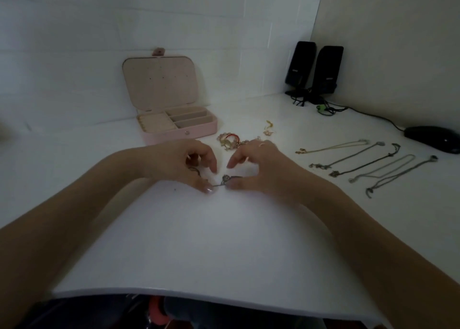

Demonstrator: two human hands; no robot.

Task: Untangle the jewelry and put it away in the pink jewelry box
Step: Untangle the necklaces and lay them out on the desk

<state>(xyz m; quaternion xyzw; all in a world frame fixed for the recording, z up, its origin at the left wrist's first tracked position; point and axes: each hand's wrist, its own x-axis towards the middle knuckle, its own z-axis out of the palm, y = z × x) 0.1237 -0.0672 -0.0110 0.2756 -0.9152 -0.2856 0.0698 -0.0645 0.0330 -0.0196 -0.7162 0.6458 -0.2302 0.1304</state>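
Five chains point(368, 164) laid straight on counter point(224, 241), right. Tangle point(231, 140) remains beside open, empty pink jewelry box point(174, 124). Left hand point(184, 162) and right hand point(261, 167) fingers pinch small chain point(225, 180).

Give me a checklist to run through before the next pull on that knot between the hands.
1. Pink jewelry box lid open: ok.
2. Left hand pinching the tangled chain: ok.
3. Right hand pinching its end of the chain: cannot tell, fingers hide the contact.
4. Knot loose enough to pull: cannot tell, too small and dim.
5. Five straightened necklaces lying apart from the work, at the right: ok.
6. Bracelet pile beyond the hands sorted: not ok.
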